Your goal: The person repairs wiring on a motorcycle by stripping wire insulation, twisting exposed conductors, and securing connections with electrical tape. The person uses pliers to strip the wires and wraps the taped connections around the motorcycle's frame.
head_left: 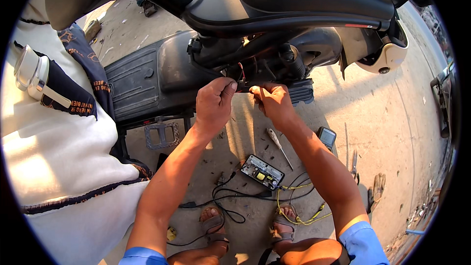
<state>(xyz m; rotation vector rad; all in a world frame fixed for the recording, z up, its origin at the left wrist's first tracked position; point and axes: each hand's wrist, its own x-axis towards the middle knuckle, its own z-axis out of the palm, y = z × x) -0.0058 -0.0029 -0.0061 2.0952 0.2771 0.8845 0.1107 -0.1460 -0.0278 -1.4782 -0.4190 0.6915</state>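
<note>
Below the seat of a black electric scooter (176, 64), both of my hands are at its open underside. My left hand (215, 105) pinches a thin wire between thumb and forefinger. Close beside it on the right, my right hand (274, 103) is closed in a pinch on the same stretch of wire. Thin red wires (242, 71) rise from between the fingertips into the dark frame. The wire's ends are too small to make out.
An opened charger with its circuit board (262, 172) lies on the ground among black cables (221, 194) and yellow wire (306, 222). A screwdriver (279, 148), a multimeter (327, 137) and pliers (354, 163) lie nearby. White padded fabric (68, 167) hangs at left; a white helmet (387, 59) hangs at right.
</note>
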